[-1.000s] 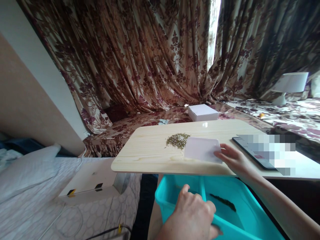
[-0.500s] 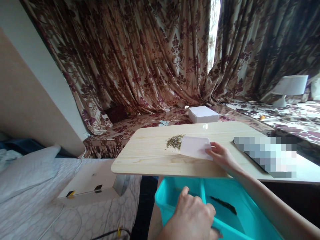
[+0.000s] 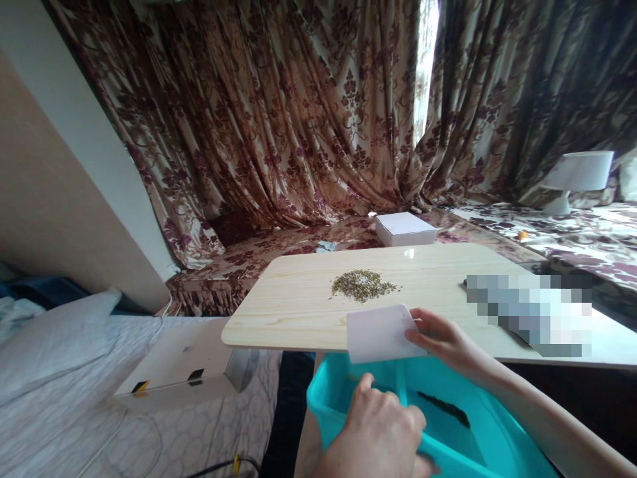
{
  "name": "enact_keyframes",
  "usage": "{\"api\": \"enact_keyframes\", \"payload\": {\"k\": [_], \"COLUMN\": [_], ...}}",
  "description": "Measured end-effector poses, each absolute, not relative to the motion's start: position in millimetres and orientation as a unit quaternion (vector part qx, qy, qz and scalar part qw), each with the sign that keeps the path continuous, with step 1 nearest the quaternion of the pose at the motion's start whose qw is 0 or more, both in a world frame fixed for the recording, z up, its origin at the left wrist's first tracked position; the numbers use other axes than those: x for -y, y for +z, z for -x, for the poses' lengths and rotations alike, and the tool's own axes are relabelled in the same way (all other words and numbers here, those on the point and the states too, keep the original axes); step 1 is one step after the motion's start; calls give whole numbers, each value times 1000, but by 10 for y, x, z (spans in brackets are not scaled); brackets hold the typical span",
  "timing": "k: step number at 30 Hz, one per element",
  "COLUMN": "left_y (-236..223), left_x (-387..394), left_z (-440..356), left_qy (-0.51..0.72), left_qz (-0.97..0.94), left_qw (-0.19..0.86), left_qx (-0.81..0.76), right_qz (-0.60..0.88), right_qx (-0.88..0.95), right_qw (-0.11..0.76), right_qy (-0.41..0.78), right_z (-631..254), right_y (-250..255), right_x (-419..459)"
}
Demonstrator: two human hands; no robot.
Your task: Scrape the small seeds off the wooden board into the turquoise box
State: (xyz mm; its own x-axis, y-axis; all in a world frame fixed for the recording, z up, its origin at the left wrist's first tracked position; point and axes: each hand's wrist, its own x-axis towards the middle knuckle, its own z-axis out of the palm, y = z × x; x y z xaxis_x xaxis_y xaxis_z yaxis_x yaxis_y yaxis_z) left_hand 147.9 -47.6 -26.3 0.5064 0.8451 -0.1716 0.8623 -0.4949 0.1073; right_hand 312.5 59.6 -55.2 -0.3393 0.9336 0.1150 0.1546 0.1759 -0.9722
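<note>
My right hand [image 3: 438, 335] pinches the right end of a flat white scraper [image 3: 378, 334]. The scraper lies over the front edge of the pale wooden table [image 3: 283, 305], partly above a teal divided bin [image 3: 502, 398]. Behind it, a loose heap of small greenish-brown grains [image 3: 362, 285] is spread on the tabletop. At the bin's near side my left hand [image 3: 381, 425] is closed on the rim, its fingertips partly hidden. A long dark strip [image 3: 445, 407] lies in the bin's right compartment.
On the table's right rests a blurred-out item [image 3: 532, 315]. A white box [image 3: 405, 229] stands behind the table. To the left, a large white carton [image 3: 184, 358] sits on a quilted bed. A lamp [image 3: 580, 172] is at the far right.
My right hand has drawn the scraper from the heap toward the table's front edge. More of the grains now show. My left hand stays almost still.
</note>
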Motion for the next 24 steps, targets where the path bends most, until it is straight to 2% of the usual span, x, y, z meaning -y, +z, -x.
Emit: {"api": "enact_keyframes", "payload": {"k": [2, 6, 8, 18, 24], "left_y": [-280, -330, -373, -561, -585], "left_x": [487, 529, 556, 675, 676], "left_z": [-1429, -1226, -1105, -738, -707], "left_qy": [-33, -10, -8, 25, 35], "left_qz": [-860, -837, -823, -790, -784], "left_qw": [91, 161, 180, 171, 175], "left_qx": [-501, -523, -539, -588, -595], "right_qz": [417, 466, 496, 524, 514], "right_qx": [656, 596, 565, 552, 562], "right_qw": [410, 519, 547, 569, 563], "right_qy": [478, 398, 369, 313, 321], "right_z": [-3194, -3412, -3508, -3447, -3341], "right_y": [-503, -427, -431, -598, -563], "right_x": [-611, -800, -921, -1206, -1178]}}
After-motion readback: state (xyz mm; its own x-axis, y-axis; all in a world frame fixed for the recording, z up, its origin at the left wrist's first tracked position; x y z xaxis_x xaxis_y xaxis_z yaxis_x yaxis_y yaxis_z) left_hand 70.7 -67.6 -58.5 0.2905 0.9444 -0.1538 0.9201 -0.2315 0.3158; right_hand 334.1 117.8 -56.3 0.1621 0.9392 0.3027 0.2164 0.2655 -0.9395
